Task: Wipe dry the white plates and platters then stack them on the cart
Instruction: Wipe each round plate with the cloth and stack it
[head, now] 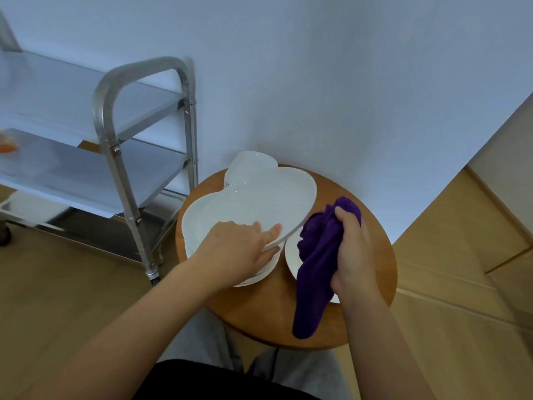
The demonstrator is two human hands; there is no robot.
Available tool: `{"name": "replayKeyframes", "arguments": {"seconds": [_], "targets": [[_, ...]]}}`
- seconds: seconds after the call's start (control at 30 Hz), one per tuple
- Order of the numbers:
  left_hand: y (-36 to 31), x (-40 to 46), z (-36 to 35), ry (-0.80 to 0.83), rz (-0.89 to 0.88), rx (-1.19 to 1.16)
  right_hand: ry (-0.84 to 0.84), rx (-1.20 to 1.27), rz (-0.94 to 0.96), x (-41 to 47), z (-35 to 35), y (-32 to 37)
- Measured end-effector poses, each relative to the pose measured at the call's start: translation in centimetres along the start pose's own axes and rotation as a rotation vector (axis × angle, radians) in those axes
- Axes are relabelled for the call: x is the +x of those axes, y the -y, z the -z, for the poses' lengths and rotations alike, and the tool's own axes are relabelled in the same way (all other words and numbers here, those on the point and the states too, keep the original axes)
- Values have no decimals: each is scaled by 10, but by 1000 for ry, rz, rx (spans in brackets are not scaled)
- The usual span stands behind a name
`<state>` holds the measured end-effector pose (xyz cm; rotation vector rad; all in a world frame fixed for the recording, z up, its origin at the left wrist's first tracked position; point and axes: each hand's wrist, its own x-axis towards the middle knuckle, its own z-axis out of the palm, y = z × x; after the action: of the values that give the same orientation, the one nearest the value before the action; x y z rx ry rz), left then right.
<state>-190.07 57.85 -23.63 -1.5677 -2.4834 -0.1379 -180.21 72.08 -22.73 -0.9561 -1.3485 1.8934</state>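
Note:
A large white platter (259, 203) is tilted up over a stack of white plates (253, 277) on a round wooden table (259, 313). My left hand (239, 249) pinches the platter's near rim, thumb on top and fingers underneath. My right hand (350, 252) grips a bunched purple cloth (314, 269) just right of the platter, its tail hanging over another white plate (291, 255). More white dishes (248, 166) stand behind the platter. The steel cart (121, 134) is to the left.
The cart has several flat metal shelves (72, 174) and a looped handle (144, 70); something orange (7, 144) shows at the left edge. A white wall stands behind the table. Wooden floor lies around, with light wooden cabinets (476, 241) on the right.

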Motion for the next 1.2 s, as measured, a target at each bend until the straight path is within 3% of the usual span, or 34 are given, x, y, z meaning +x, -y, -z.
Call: {"name": "replayKeyframes", "arguments": {"seconds": [0.37,0.57,0.87,0.9,0.97,1.07,1.2], "targets": [[32,0,-48,254,-50,176,-37,-98,-83,12,-11,-27],[25,1,-61,409,49,120,-71,-112,-114,17,-1,-34],[26,1,-62,466,174,-76,-97,-83,-153,22,10,-47],[21,1,-61,421,183,-104,-99,-72,-158,23,13,-47],[3,1,-63,167,151,-202,-103,-44,-163,24,21,-45],[-41,-3,-64,-140,136,-510,-131,5,-153,27,43,-40],[-73,4,-74,-387,117,-420,-185,85,-139,31,75,-33]]}}
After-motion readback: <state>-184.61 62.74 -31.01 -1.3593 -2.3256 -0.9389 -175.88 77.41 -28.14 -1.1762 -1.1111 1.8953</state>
